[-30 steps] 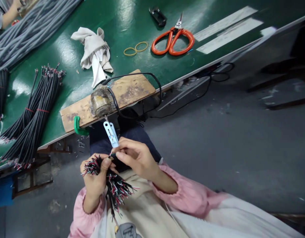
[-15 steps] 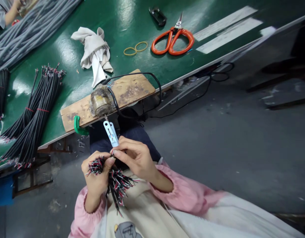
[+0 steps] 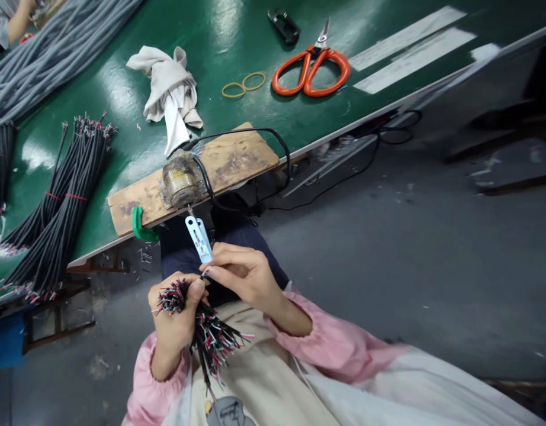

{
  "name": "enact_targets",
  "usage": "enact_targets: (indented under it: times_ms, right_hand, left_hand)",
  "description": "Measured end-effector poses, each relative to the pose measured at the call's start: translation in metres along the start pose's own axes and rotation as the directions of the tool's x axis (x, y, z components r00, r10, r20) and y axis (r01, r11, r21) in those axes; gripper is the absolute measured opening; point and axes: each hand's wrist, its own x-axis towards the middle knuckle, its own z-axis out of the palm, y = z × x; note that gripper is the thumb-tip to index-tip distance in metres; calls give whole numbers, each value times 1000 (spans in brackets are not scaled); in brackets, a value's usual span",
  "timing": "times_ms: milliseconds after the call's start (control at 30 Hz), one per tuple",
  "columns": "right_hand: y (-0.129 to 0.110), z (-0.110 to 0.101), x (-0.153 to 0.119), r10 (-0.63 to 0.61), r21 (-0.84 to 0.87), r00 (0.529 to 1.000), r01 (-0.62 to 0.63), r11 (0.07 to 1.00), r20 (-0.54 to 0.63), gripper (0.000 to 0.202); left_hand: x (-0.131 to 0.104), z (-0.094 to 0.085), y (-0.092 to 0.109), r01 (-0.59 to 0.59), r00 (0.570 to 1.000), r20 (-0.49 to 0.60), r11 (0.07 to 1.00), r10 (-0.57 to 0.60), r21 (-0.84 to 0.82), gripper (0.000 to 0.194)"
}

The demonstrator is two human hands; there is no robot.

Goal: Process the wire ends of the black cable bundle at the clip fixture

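My left hand (image 3: 175,313) is wrapped round a bundle of black cables (image 3: 215,337) whose red, white and black wire ends fan out on both sides of the thumb. My right hand (image 3: 246,275) pinches the thin stripped wire end (image 3: 205,274) of one cable between thumb and fingers, just above the left thumb. Right at those fingertips is a light blue clothespin-like clip (image 3: 199,238). The clip sits on a metal shaft of a small tape-wrapped motor (image 3: 180,180), fixed on a wooden board (image 3: 237,157).
Black cable bundles (image 3: 71,201) and grey cables (image 3: 64,59) lie on the green table (image 3: 228,35) at left. Orange-handled scissors (image 3: 311,71), rubber bands (image 3: 243,86), a white cloth (image 3: 169,89) and a black tool (image 3: 284,26) lie beyond the board. A green clamp (image 3: 142,225) grips its edge.
The wire ends between my right fingertips now look more spread. The held bundle's lower ends have shifted slightly. Both hands stay in nearly the same place.
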Motion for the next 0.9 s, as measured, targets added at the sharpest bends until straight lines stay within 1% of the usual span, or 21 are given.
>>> enact_targets:
  times_ms: [67,133,200,300,433,533,600,700,800,900]
  right_hand:
    - [-3,0,-1,-132,-77,991,132,988,-1,11]
    - [-4,0,-2,-220,-149,975,217,965,-1,14]
    - [-6,-1,-3,-272,-210,962,267,941,4,14]
    - [-9,-2,-4,-297,-267,955,290,919,17,14]
    - [-13,-1,-4,-270,-306,963,262,915,16,12]
    - [-11,1,-4,-227,-279,974,213,937,-19,12]
    - [-7,3,-4,-183,-232,982,169,958,-44,12]
    - [-1,3,-4,-141,-176,988,129,976,-58,14]
    - [1,2,-4,-63,-39,997,61,997,-51,16]
    - [1,4,-5,21,103,1000,-18,995,-20,16]
  left_hand:
    - [1,1,2,-9,1000,-15,1000,9,0,30]
    - [2,1,5,-21,999,-29,1000,21,5,27]
    - [3,2,8,-45,998,-47,999,46,23,25]
    - [5,2,11,-94,992,-82,992,100,81,19]
    - [6,3,10,-128,987,-85,985,138,112,13]
    - [5,4,7,-121,988,-88,987,130,101,11]
    - [4,4,5,-100,991,-85,992,107,80,13]
    - [2,3,2,-60,996,-72,998,62,22,22]
    - [1,2,0,-37,997,-72,999,35,-21,24]
    - [2,2,-1,-53,995,-83,998,50,-33,21]
